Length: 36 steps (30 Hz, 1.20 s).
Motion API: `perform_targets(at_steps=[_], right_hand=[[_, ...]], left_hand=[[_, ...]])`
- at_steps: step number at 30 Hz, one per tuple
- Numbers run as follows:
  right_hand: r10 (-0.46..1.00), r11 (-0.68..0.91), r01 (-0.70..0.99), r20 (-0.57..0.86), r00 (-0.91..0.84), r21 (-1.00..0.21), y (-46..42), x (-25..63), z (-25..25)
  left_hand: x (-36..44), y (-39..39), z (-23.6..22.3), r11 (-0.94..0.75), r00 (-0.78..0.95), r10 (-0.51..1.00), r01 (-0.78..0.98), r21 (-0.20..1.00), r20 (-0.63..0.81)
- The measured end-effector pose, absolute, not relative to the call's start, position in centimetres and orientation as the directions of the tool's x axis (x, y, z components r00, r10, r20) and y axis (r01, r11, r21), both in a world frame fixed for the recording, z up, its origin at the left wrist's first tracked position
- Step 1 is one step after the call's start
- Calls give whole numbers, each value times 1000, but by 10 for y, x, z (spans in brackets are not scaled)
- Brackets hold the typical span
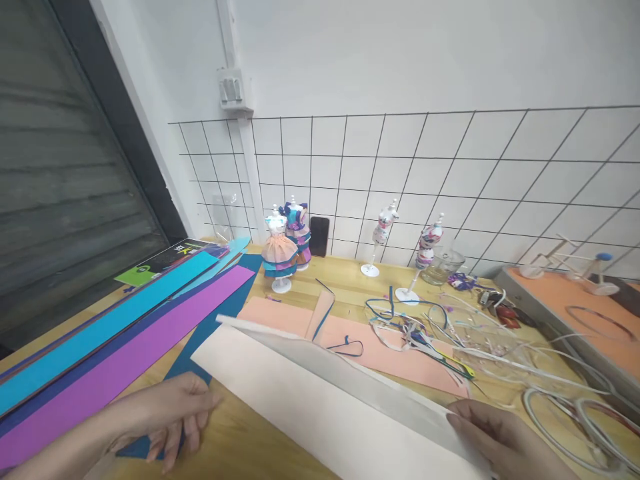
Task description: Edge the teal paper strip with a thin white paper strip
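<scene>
A long white folded strip [300,383], paper or cloth, slants across the front of the table, its far layer raised along the fold. My right hand [493,433] pinches its right end between thumb and fingers. My left hand [183,413] is just below the strip's left end, apart from its edge, fingers loosely bent and spread with nothing visible in them. Beneath my left hand lies a dark blue strip [187,363]. Behind the white strip a peach strip [270,313] is spread out, with a thin blue ribbon [350,347] on it.
Purple [150,367] and turquoise strips [115,327] lie at left. Dressed mini mannequins [280,250] and barer ones [425,250] stand behind, near a phone [319,236]. Yellow-handled scissors [457,367], tangled ribbons and white coils [570,427] lie right, beside an orange-topped box [575,300].
</scene>
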State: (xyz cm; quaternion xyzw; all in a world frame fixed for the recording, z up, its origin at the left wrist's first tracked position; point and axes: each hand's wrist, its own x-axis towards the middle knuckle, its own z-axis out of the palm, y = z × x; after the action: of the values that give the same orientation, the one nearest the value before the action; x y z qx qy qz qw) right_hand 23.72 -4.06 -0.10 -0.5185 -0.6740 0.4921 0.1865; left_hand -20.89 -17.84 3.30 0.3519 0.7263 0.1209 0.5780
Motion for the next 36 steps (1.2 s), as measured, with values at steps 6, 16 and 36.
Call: perform_targets(at_steps=[6, 16, 36], right_hand=[[837, -16, 572, -324, -441, -820, -33, 237, -5], [826, 8, 544, -301, -476, -839, -33, 242, 9], [871, 490, 833, 171, -460, -257, 51, 263, -30]], left_hand=[[-159, -126, 66, 235, 77, 907, 725, 647, -415], [-13, -23, 27, -610, 636, 756, 598, 520, 156], [27, -5, -15, -455, 604, 795, 533, 714, 55]])
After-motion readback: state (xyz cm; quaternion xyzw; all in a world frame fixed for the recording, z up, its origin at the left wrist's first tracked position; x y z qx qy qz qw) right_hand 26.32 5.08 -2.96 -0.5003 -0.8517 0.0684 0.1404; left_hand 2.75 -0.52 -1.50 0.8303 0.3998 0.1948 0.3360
